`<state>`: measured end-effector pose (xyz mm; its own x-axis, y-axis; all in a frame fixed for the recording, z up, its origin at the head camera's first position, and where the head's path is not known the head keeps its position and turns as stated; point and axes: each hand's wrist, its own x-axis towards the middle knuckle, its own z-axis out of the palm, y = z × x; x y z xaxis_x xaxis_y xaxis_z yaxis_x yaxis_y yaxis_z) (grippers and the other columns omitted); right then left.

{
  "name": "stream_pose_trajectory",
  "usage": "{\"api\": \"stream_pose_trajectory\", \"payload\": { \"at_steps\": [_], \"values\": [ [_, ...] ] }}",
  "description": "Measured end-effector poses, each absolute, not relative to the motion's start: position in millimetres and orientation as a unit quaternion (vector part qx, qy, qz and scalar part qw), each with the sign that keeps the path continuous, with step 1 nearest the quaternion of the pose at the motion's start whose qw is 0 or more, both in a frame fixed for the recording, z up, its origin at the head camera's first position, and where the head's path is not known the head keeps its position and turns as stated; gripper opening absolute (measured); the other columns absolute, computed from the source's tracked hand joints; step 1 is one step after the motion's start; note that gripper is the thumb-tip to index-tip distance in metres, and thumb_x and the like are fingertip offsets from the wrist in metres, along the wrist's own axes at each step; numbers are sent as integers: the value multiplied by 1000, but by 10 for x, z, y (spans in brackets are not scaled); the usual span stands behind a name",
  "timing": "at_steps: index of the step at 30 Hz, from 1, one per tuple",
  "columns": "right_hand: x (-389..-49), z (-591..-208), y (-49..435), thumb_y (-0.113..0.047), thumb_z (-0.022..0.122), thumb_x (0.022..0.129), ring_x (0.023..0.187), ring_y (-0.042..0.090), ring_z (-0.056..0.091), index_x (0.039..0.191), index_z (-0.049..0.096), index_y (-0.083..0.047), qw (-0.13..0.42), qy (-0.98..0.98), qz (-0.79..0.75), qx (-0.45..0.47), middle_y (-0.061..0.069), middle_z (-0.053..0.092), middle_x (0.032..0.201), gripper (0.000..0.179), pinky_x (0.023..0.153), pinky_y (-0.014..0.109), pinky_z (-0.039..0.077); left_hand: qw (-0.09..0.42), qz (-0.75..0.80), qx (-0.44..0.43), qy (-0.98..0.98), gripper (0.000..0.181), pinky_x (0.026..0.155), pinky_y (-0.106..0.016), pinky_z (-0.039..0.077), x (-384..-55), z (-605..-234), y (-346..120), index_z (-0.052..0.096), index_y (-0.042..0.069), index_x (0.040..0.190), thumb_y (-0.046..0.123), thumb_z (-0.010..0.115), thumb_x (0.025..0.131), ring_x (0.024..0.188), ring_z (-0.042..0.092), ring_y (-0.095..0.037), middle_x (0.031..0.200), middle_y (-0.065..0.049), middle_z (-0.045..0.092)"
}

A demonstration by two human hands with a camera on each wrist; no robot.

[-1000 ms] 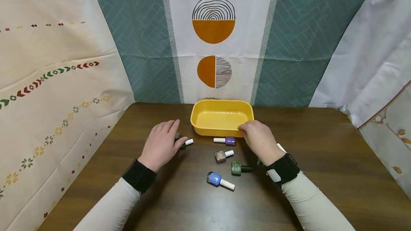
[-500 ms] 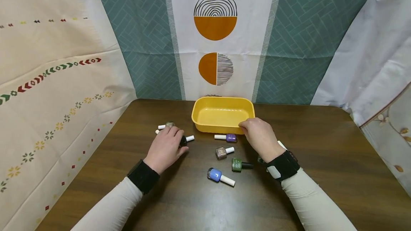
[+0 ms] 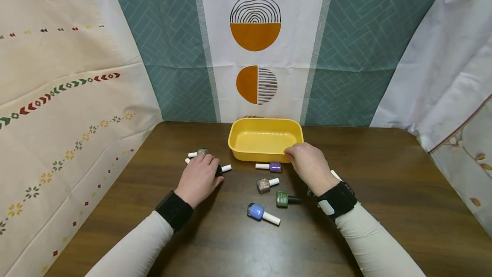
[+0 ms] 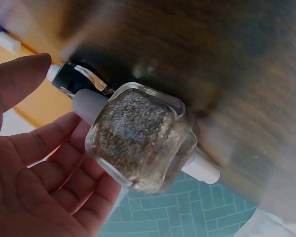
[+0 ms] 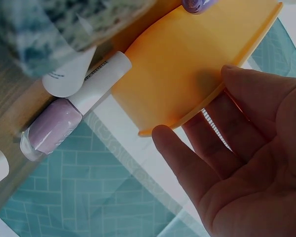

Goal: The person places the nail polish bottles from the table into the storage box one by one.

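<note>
Wooden table (image 3: 403,183): supports all items listed below.
Yellow tray (image 3: 253,157): far middle of the table, upright, its hollow facing up.
Right hand (image 3: 310,166): thumb and fingers pinch the tray rim at the near right corner; judged function, steadying.
Left hand (image 3: 197,178): lowered over the bottles at left; fingers loosely bent, thumb well apart from them, no firm grip shown. Judged step: picking out a bottle. The next move appears to call for closing thumb and fingers on one bottle without knocking its neighbours.
Glitter polish bottle (image 4: 138,140): before the left fingers; contact cannot be told.
Black polish bottle (image 4: 76,80): beside the left thumb tip, white cap pointing right.
Blue polish bottle (image 3: 255,211): nearest of the middle row, lying flat.
Green polish bottle (image 3: 282,199): just beyond the blue, black cap pointing right.
Purple polish bottle (image 3: 275,166): just near of the tray, white cap pointing left.
</note>
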<state>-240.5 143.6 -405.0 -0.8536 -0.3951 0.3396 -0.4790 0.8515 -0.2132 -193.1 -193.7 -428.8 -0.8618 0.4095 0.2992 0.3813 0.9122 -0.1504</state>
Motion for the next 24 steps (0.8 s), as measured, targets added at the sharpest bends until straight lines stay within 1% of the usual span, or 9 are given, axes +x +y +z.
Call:
{"api": "stream_pose_trajectory", "payload": {
  "at_steps": [5, 12, 18, 24],
  "values": [
    [-2406, -4041, 1441, -9, 85, 98, 86, 29, 70, 110, 85, -6, 139, -953, 148, 224, 10, 79, 98, 13, 89, 49, 64, 170, 49, -208, -962, 45, 100, -49, 57, -1965, -4300, -1929, 75, -1, 115, 32, 94, 91, 108, 66, -37, 111, -17, 73],
    [-2386, -4038, 1426, -8, 86, 97, 87, 29, 71, 111, 85, -6, 134, -953, 148, 226, 11, 80, 98, 14, 90, 48, 64, 156, 47, -196, -967, 40, 98, -47, 58, -1977, -4299, -1935, 77, 1, 112, 28, 96, 90, 103, 66, -34, 106, -15, 73],
    [-2375, -4025, 1423, -9, 86, 97, 86, 28, 70, 109, 85, -6, 145, -953, 140, 225, 10, 79, 96, 12, 88, 48, 64, 158, 48, -196, -967, 41, 97, -46, 58, -1978, -4295, -1928, 77, 1, 111, 28, 97, 88, 100, 65, -33, 103, -14, 72],
    [-2356, -4034, 1429, -11, 86, 98, 83, 27, 68, 108, 85, -8, 138, -956, 136, 220, 8, 78, 94, 10, 86, 47, 64, 150, 50, -204, -966, 41, 98, -47, 58, -1965, -4289, -1907, 76, 0, 109, 27, 98, 88, 98, 65, -34, 100, -15, 73]
  ]
}}
